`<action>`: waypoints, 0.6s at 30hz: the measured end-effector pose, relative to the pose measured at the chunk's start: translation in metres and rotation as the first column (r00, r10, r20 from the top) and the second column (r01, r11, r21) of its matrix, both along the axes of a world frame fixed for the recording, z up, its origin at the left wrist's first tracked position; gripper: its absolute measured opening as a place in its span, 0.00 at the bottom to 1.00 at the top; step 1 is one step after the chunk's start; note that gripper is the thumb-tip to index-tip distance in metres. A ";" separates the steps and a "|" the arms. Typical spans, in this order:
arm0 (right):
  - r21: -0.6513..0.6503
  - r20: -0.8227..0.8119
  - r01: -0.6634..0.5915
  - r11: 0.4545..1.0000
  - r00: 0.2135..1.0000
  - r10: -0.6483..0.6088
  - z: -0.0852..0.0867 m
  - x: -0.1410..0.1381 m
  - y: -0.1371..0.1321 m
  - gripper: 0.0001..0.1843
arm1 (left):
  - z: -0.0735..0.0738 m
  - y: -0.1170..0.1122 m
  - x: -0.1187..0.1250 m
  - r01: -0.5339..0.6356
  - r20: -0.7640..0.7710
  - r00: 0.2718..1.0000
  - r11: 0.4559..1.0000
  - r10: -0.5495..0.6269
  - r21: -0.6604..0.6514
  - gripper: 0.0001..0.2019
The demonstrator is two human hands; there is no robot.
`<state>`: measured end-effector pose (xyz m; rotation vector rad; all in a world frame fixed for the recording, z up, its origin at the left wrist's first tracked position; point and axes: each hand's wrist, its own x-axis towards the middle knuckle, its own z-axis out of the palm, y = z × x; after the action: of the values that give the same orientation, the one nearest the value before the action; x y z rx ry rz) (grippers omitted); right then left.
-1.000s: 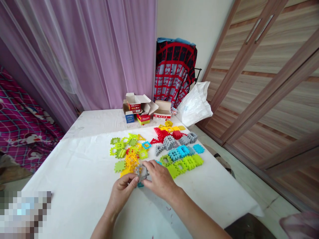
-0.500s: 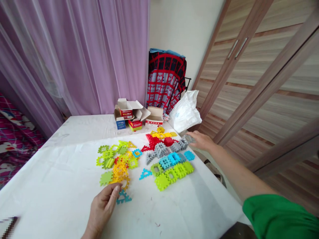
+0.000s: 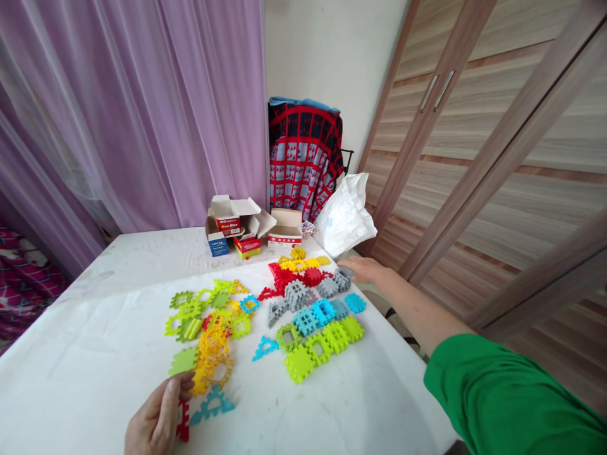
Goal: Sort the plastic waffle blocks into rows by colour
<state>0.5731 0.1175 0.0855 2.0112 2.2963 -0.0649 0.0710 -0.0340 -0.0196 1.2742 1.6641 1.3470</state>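
My left hand (image 3: 156,414) is low at the left, its fingers loosely curved with the thumb a little apart. Just beside it lies a red notched building piece (image 3: 183,422), partly hidden; I cannot tell whether the fingers touch it. A blue triangular piece (image 3: 214,402) lies to its right, below several yellow pieces (image 3: 215,341). My right hand (image 3: 363,270) reaches to the table's right edge, its fingers on a grey notched piece (image 3: 342,277) at the end of the grey row. Some of its fingers are hidden. Nearby are red pieces (image 3: 287,278) and grey pieces (image 3: 296,294).
Blue pieces (image 3: 323,311) and lime pieces (image 3: 318,349) lie in rows on the white-covered table (image 3: 95,354). Left of them is a mixed heap of green pieces (image 3: 190,308). Small open boxes (image 3: 237,227) and a white plastic bag (image 3: 348,215) stand at the back.
The view has shifted right and up. My left hand has moved left, away from the blue triangle, and the red piece shows. The right-hand grey piece sits closer to the row.
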 end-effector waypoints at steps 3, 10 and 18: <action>-0.018 -0.001 0.009 1.000 1.000 -0.009 -0.003 0.002 0.000 0.31 | 0.000 0.000 0.000 -0.002 -0.001 1.000 1.000 0.002 -0.013 0.30; -0.033 -0.009 0.038 0.999 0.999 -0.038 -0.008 0.002 0.001 0.34 | -0.001 -0.001 0.000 -0.003 -0.010 1.000 1.000 0.003 -0.011 0.29; 0.019 -0.036 0.078 0.997 0.996 -0.077 -0.005 0.003 -0.014 0.37 | 0.003 -0.002 0.005 -0.030 -0.037 0.999 1.000 0.030 0.009 0.28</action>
<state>0.5766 0.1037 0.0810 2.1258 2.2476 -0.0834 0.0758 -0.0365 -0.0162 1.2907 1.7104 1.3567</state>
